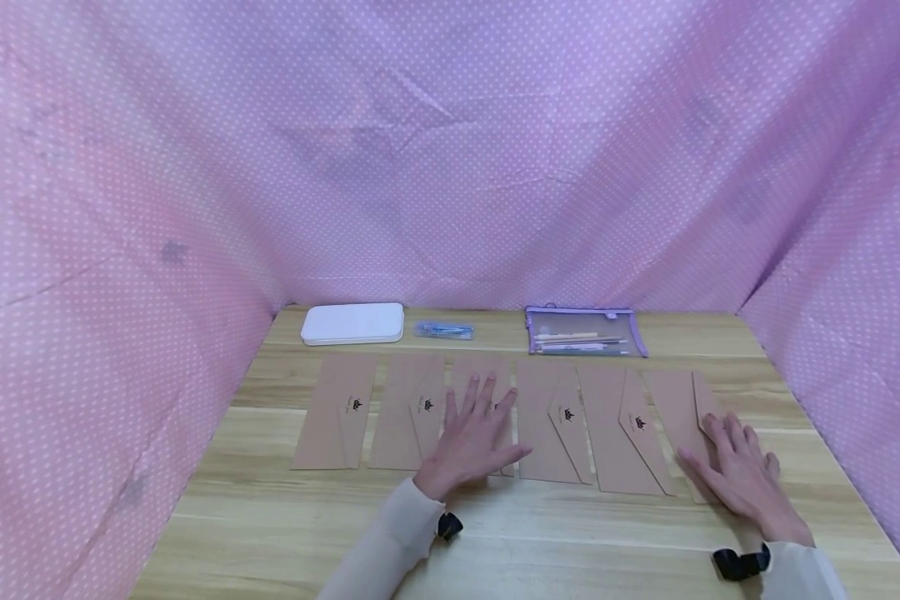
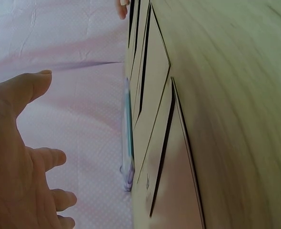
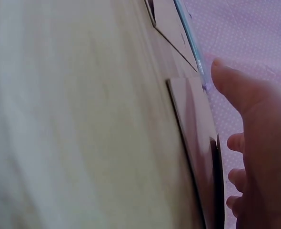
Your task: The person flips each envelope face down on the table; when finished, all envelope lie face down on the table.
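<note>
The left hand and right hand are empty, fingers spread: the left over the third envelope in a row of six, the right over the rightmost envelope. A low palm or fingertip could, I judge, drag one askew, since nothing seems to fix it; a finger might also catch under a lifted flap. The head view leaves the hands' height doubtful, whereas both wrist views show a gap between fingers and paper. Beyond the row, only the head view clearly shows the white case and small packet; the left wrist view catches the purple bag edge-on.
</note>
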`<state>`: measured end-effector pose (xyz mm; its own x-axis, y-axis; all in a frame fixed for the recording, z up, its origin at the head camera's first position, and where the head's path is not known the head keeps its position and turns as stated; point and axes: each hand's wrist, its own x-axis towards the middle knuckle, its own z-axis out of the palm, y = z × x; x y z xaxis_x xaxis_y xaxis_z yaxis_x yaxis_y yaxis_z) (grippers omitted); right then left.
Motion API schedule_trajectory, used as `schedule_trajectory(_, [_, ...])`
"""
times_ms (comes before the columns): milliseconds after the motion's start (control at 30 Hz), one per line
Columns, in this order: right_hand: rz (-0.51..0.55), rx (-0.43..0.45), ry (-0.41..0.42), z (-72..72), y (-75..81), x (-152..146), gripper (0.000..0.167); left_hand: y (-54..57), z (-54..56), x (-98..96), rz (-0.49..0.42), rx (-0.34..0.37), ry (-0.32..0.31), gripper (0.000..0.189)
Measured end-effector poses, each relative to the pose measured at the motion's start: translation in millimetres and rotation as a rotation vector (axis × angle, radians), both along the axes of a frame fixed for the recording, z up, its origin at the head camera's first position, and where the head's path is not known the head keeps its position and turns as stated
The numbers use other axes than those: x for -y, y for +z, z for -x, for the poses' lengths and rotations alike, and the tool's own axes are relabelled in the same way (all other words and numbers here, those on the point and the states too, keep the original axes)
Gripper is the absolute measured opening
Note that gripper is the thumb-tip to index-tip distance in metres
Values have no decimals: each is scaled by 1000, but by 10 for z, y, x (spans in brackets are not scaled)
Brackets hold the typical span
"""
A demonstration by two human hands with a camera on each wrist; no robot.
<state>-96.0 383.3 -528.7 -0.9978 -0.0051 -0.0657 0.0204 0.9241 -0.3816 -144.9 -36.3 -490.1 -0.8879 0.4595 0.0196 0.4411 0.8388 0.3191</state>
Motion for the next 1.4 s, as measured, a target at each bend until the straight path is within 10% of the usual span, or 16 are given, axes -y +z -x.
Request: schedule_trajectory(1400, [-31, -62, -6, -22, -242, -91, 75, -51, -244, -1100, 130, -14, -163, 84])
